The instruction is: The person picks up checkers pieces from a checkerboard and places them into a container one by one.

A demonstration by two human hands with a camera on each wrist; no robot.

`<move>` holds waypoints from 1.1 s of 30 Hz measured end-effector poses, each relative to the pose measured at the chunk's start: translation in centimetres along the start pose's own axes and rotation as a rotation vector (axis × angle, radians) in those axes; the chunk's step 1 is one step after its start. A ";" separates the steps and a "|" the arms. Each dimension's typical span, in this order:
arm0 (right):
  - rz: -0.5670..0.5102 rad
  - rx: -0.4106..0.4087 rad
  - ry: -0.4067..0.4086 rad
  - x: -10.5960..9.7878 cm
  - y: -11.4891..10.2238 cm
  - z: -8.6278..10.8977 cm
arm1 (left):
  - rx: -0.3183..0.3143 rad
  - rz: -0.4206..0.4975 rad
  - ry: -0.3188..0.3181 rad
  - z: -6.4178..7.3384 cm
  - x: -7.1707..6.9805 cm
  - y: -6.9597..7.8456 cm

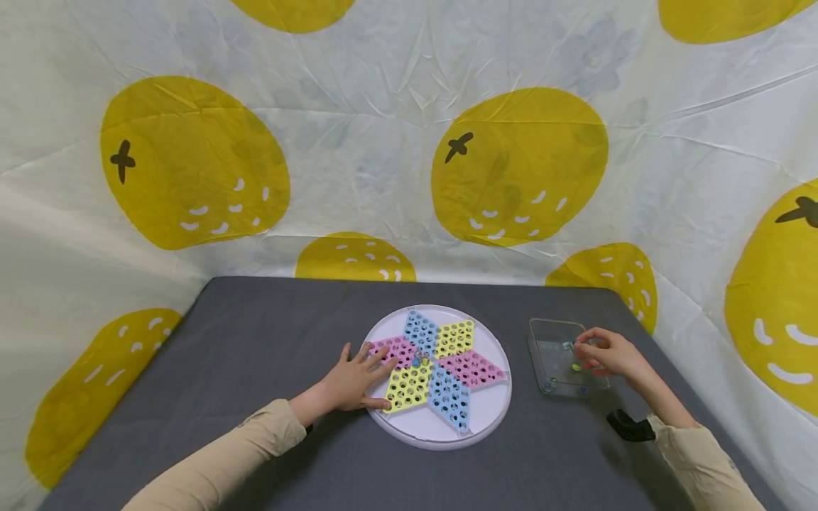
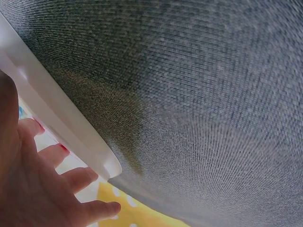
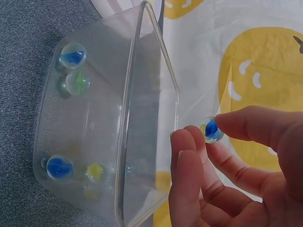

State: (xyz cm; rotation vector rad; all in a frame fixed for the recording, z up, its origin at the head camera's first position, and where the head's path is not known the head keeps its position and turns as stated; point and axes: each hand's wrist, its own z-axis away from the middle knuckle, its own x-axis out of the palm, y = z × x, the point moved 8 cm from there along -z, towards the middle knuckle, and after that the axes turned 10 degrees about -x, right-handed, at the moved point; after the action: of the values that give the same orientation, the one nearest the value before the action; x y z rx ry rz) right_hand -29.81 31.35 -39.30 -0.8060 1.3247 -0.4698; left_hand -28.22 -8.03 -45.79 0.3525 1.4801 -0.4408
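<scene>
My right hand (image 1: pixel 607 353) pinches a clear glass marble with a blue swirl (image 3: pixel 212 130) between thumb and fingers, at the clear plastic box (image 3: pixel 124 123). Inside that box lie several marbles, among them a blue one (image 3: pixel 59 166), a green one (image 3: pixel 77 83) and a yellow one (image 3: pixel 94 171). With fingers spread, my left hand (image 1: pixel 354 380) rests on the left side of the round white Chinese checkers board (image 1: pixel 488 415). The board carries a star of pink, yellow and blue holed points. A few marbles (image 1: pixel 418 358) sit near the star's middle.
A dark grey cloth covers the table (image 1: pixel 287 312). Behind and at both sides hangs a white curtain (image 1: pixel 364 170) with large yellow fruit prints. A black strap (image 1: pixel 629 426) is at my right wrist.
</scene>
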 end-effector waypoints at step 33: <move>-0.005 0.019 -0.020 0.3 0.3 -0.1 | 0.003 -0.010 0.004 0.0 -0.2 0.1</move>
State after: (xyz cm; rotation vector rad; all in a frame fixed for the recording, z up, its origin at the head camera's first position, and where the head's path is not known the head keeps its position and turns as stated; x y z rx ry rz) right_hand -29.89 31.28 -39.74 -0.7963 1.2988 -0.4765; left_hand -28.15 -7.95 -45.56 0.3487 1.4855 -0.4506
